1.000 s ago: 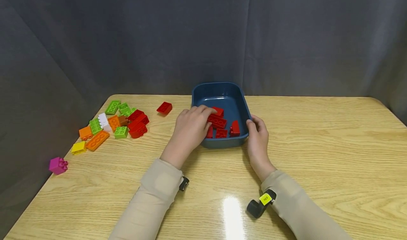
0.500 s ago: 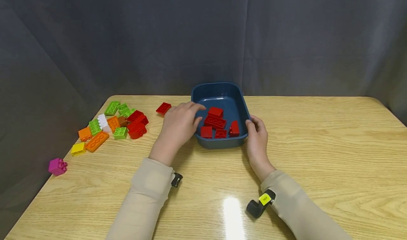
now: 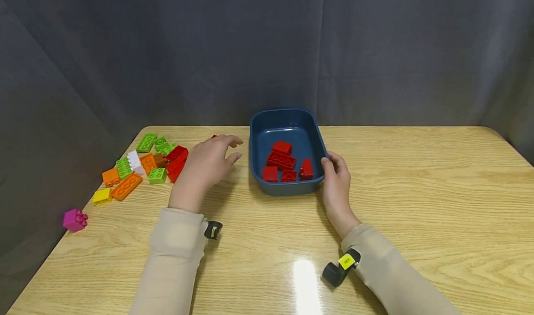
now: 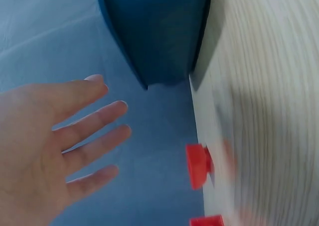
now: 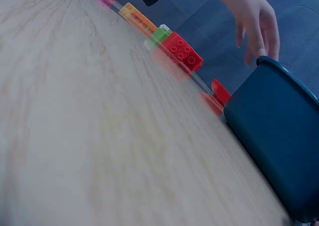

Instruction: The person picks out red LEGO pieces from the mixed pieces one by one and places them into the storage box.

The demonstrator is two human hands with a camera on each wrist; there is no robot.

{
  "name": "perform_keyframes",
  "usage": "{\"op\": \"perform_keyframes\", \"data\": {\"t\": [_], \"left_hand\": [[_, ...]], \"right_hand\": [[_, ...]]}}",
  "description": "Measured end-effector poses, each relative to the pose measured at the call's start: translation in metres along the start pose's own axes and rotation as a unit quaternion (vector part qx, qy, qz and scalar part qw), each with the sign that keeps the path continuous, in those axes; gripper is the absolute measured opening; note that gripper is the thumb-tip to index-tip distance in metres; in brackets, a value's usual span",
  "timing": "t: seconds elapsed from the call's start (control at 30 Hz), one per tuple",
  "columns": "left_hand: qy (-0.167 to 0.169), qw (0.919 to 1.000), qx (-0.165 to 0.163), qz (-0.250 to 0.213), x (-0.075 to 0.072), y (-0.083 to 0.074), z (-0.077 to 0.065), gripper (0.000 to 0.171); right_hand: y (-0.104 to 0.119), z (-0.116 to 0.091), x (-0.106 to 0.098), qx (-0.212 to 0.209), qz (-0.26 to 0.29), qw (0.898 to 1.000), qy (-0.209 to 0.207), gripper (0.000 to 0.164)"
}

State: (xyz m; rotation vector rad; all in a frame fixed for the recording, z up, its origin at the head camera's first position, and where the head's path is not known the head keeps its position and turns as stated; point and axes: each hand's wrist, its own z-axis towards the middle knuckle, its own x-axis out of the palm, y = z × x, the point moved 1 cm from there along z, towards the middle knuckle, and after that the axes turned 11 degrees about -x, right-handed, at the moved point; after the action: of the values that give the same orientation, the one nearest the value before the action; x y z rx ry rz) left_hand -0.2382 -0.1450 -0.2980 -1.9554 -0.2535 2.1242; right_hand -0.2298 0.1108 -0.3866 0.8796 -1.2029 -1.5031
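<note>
My left hand (image 3: 204, 164) is in the air to the left of the blue bin (image 3: 288, 189), holding nothing. In the left wrist view its fingers (image 4: 94, 151) are spread and nearly straight. A lone red brick (image 3: 214, 136) lies mostly hidden behind that hand, and shows in the left wrist view as a small red brick (image 4: 198, 165). My right hand (image 3: 337, 185) grips the bin's right side near the front, thumb at the rim. Inside the bin several red bricks (image 3: 281, 159) lie loose at the near end.
Left of my left hand is a cluster of bricks: red (image 3: 177, 162), green (image 3: 157, 175), orange (image 3: 127, 186), white (image 3: 135, 161), brown and yellow (image 3: 102, 196). A magenta brick (image 3: 75, 220) sits by the table's left edge. Dark curtains (image 3: 267, 51) hang behind the table.
My left hand has moved left out of the bin, leaving the red bricks there in view. It now covers most of the lone red brick. The right hand still holds the bin in place.
</note>
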Motion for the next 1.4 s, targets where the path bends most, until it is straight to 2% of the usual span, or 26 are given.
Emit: {"op": "perform_keyframes", "data": {"t": [0.23,0.5,0.77,1.0,1.13,1.4], "left_hand": [[0.033,0.9980,-0.052,-0.010,-0.008,0.025,-0.002,0.045],[0.004,0.9926,-0.108,0.056,-0.015,0.046,-0.011,0.042],[0.034,0.9868,-0.154,0.037,-0.016,0.062,-0.013,0.039],[0.058,0.9774,-0.201,0.029,-0.018,0.071,-0.013,0.043],[0.063,0.9752,-0.210,0.030,-0.017,0.075,-0.012,0.045],[0.068,0.9767,-0.201,0.027,-0.012,0.082,-0.013,0.039]], "right_hand": [[0.000,0.001,0.001,-0.002,0.006,1.000,0.001,0.041],[-0.001,0.001,0.000,-0.001,-0.007,1.000,0.002,0.041],[-0.002,0.001,0.000,0.001,-0.001,1.000,0.004,0.041],[-0.001,0.001,0.000,-0.001,0.002,1.000,0.005,0.041],[-0.001,0.001,0.000,-0.001,0.002,1.000,0.003,0.041],[-0.001,0.000,0.000,0.001,0.002,1.000,0.003,0.041]]}}
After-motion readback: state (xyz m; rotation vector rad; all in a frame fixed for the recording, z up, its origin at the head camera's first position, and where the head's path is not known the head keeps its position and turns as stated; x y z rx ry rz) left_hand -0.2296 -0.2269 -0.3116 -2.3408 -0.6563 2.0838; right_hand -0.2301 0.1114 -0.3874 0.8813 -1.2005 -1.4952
